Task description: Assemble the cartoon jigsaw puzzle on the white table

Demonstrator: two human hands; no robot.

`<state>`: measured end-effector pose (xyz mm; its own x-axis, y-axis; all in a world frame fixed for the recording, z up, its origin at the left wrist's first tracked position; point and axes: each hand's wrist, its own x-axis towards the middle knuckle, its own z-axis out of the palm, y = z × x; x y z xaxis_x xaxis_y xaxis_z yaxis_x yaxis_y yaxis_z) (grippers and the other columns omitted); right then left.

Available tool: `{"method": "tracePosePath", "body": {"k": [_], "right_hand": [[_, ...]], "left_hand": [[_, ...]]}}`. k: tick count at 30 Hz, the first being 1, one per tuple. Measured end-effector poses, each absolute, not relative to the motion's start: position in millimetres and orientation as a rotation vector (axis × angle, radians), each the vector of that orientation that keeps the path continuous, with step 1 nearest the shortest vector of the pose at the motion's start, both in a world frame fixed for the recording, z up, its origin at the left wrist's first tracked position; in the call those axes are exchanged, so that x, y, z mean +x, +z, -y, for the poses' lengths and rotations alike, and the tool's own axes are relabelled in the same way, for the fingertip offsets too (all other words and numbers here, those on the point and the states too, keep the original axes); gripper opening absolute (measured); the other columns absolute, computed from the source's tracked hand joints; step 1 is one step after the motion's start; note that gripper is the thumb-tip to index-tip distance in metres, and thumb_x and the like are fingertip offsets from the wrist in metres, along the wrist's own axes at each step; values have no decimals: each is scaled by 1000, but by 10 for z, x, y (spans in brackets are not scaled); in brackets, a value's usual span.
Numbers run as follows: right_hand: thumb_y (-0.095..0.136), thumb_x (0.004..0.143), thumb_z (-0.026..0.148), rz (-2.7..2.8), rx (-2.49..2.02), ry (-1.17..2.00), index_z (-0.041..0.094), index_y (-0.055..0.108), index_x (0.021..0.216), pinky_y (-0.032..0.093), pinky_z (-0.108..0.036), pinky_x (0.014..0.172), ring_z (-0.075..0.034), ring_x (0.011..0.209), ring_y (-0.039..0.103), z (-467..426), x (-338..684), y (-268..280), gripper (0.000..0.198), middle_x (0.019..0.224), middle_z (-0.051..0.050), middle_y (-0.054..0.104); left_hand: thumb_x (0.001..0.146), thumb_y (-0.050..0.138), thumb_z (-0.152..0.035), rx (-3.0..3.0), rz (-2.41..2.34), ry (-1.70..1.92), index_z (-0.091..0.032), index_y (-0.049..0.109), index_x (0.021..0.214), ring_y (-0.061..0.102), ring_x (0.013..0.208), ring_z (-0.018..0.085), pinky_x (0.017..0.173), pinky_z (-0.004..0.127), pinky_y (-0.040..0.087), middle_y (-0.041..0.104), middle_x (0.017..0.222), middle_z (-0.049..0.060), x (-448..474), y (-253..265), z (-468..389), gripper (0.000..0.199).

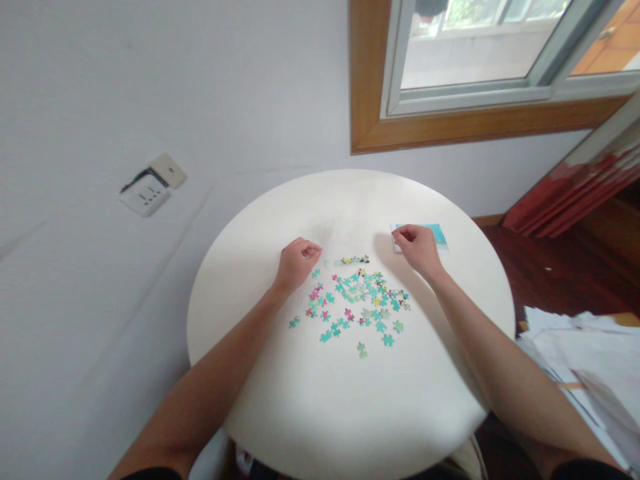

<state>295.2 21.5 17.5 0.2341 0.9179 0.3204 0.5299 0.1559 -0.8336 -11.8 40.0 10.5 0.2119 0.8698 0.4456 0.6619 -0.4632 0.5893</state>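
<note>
My left hand [298, 264] rests near the table's middle, fingers pinched together just left of a short row of joined jigsaw pieces [355, 260]. Anything between those fingertips is too small to make out. Over a small blue-and-white picture card [440, 235] hovers my right hand [418, 248], its thumb and fingers closed in a pinch. What it may hold does not show. Loose jigsaw pieces [349, 315], mostly teal with some pink, yellow and pale green, lie scattered between my forearms. One pale green piece [362, 350] lies nearest to me.
The round white table [350, 407] stands against a wall with a socket [146, 192]. A wood-framed window [367, 133] is above it. At the right are a red curtain [575, 193] and a stack of papers [590, 353] below table height.
</note>
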Motion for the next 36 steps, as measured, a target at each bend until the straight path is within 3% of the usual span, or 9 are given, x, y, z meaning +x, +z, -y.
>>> {"method": "tracePosePath", "body": {"k": [36], "right_hand": [[56,77,30,1470,-1509,495,15,71,72,42,-29,58,-18,61,60,-209,2942,187,22,68,-7,71]], "left_hand": [[79,64,-14,2225,-1405,999,-19,73,82,59,66,14,68,27,48,65,75,1,-64,66,-360,10]]}}
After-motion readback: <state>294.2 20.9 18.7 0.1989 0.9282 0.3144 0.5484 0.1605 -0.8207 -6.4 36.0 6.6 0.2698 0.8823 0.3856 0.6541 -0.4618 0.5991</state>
